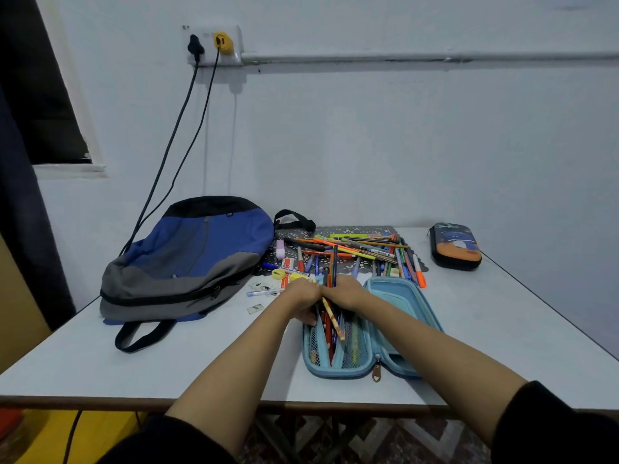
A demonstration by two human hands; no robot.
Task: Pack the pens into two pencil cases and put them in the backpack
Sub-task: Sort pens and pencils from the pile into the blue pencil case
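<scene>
An open light-blue pencil case (pixel 395 329) lies on the white table (pixel 207 360), with several pens in its mesh half. My right hand (pixel 345 291) grips a bunch of pens (pixel 331 279) over the case's far end, their lower tips pointing into it. My left hand (pixel 301 298) meets it from the left, fingers curled at the case's upper left rim. A pile of loose pens (pixel 365 251) lies just beyond the hands. A second, dark pencil case (pixel 455 246) sits closed at the far right. The blue and grey backpack (pixel 187 259) lies flat on the left.
An eraser, a sharpener and small paper scraps (pixel 268 289) lie between the backpack and the case. Two cables (pixel 177 145) run from the wall socket down behind the backpack. The table's front edge (pixel 134 401) is close to me.
</scene>
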